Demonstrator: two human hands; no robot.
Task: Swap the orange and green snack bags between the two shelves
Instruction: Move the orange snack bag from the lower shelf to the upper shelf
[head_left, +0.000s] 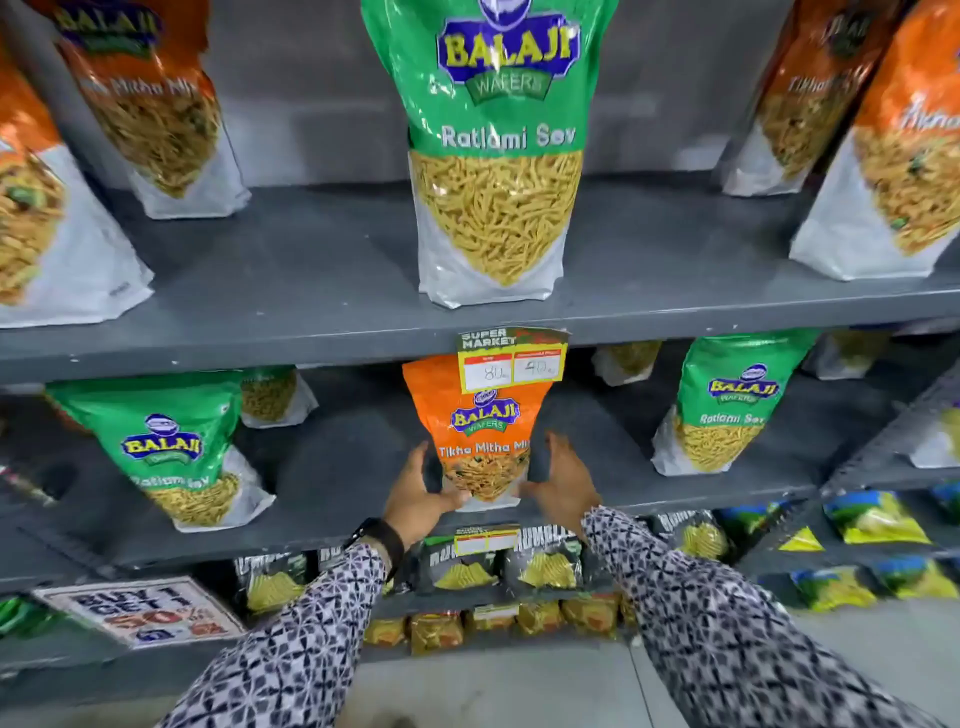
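Observation:
An orange snack bag stands upright in the middle of the lower shelf. My left hand is against its left lower side and my right hand against its right lower side, fingers spread around the bag. A green snack bag stands upright in the middle of the upper shelf, directly above. More orange bags stand left and right on the upper shelf; more green bags stand left and right on the lower shelf.
A price tag hangs from the upper shelf's front edge, covering the orange bag's top. Dark and yellow snack packs fill the shelves below. A promotional sign sits at lower left. Another rack with green-yellow packs stands at right.

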